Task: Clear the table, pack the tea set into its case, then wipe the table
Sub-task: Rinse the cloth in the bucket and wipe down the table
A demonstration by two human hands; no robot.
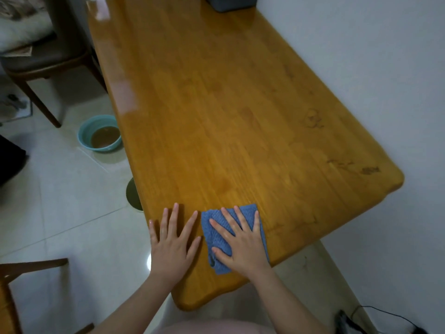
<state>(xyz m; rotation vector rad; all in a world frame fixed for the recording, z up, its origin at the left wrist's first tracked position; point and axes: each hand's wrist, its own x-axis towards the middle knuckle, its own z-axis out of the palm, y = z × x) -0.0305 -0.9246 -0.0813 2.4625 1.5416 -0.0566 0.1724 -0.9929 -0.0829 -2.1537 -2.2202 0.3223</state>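
Head view: we have the right hand (240,247) spread flat, fingers straight, pressing the blue cloth (213,237) onto the table (240,104) at its near end. The cloth is only pressed, not gripped. The left hand (172,244) lies flat on the table just beside the cloth, at the near left edge, holding nothing. We judge wiping to be the step in hand. To do it well we would spread the palm's weight evenly, work in overlapping passes toward the table's far end, and rub harder at the dark marks (313,120) near its right edge. At the far end we would wipe round the grey box (231,3).
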